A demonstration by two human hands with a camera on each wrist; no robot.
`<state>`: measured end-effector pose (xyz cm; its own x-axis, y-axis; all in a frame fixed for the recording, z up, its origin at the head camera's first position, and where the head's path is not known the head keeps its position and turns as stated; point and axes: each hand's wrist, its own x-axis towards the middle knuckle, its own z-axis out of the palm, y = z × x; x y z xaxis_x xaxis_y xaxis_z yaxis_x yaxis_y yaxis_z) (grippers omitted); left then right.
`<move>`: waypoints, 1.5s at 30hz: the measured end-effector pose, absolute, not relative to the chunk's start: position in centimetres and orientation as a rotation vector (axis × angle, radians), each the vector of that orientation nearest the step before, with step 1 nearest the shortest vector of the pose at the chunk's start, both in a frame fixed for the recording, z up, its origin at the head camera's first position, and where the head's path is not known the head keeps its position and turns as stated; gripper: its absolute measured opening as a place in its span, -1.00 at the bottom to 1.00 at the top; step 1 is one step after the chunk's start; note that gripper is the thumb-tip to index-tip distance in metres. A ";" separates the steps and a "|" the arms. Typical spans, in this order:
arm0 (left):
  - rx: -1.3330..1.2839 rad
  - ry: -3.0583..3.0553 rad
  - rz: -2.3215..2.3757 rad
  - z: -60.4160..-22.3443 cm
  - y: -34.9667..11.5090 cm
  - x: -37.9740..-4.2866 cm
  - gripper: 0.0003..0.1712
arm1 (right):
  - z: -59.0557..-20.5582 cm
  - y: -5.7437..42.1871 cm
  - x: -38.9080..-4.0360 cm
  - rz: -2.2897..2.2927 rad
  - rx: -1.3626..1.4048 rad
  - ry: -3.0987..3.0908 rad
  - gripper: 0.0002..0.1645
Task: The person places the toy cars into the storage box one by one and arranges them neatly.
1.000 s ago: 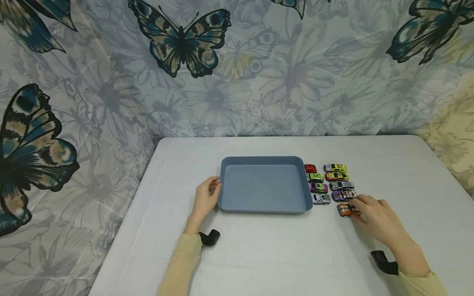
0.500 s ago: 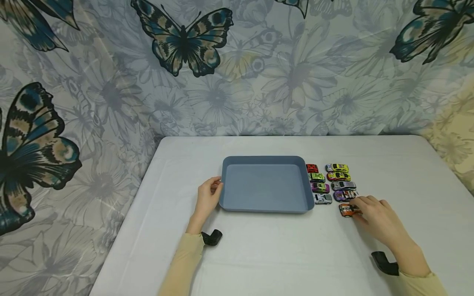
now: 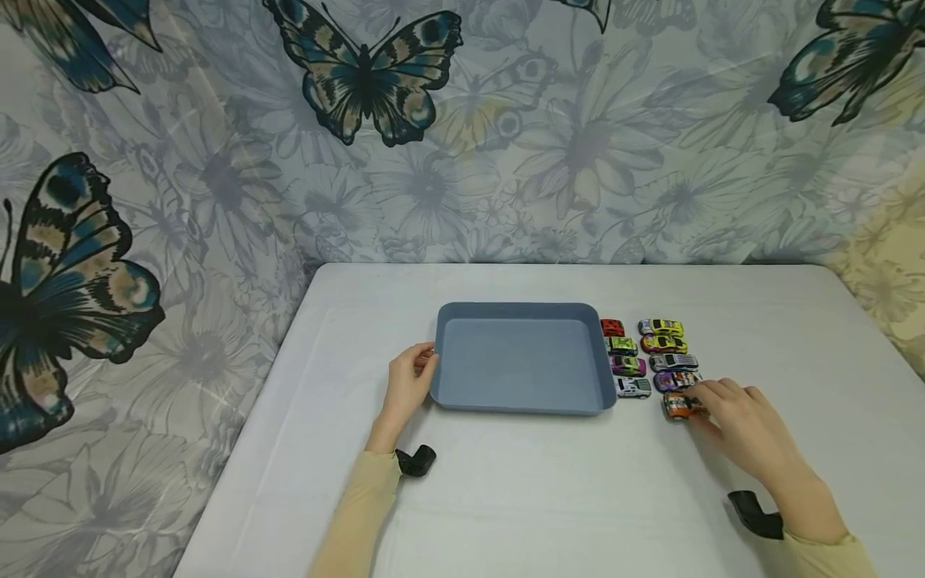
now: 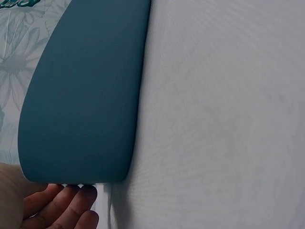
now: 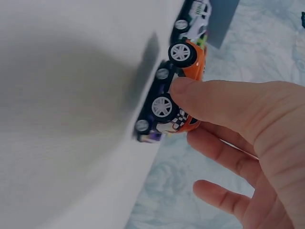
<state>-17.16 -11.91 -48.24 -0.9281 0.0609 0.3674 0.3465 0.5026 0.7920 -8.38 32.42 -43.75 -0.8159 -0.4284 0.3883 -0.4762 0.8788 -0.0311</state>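
Between thumb and fingers of your right hand [image 3: 746,425], orange car [image 3: 678,407] held in narrow pinch, just nearer you than purple car [image 3: 670,381]; whether lifted off tablecloth [image 3: 520,498], cannot tell. Orange car lies left of hand, long axis roughly crosswise, parallel to long sides of tray [image 3: 523,361]. Tray lies leftward, slightly farther from you, past white car [image 3: 633,388]. Right hand nearer orange car; left hand [image 3: 406,385] at tray's left end, bent fingers touching it, firm hold uncertain.

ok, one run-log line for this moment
left hand: touching tray end; right hand: pinching orange car; other cars: beside tray
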 end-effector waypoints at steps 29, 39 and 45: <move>-0.328 -2.485 -1.455 -48.2 -12.1 -17.3 -0.72 | -40.3 25.2 -14.7 0.261 0.890 -2.491 -0.55; -0.328 -2.493 -1.460 -48.2 -12.3 -17.3 -0.72 | -40.7 21.9 -17.8 0.308 0.919 -2.522 -0.63; -0.331 -2.488 -1.461 -48.3 -12.3 -17.4 -0.73 | -40.9 19.8 -19.5 0.302 0.965 -2.529 -0.68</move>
<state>-17.42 -12.30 -48.28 -0.9463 0.0743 0.3147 0.3110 0.4752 0.8230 -19.46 19.83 -40.85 -0.6737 -0.5846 0.4521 -0.6746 0.7363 -0.0532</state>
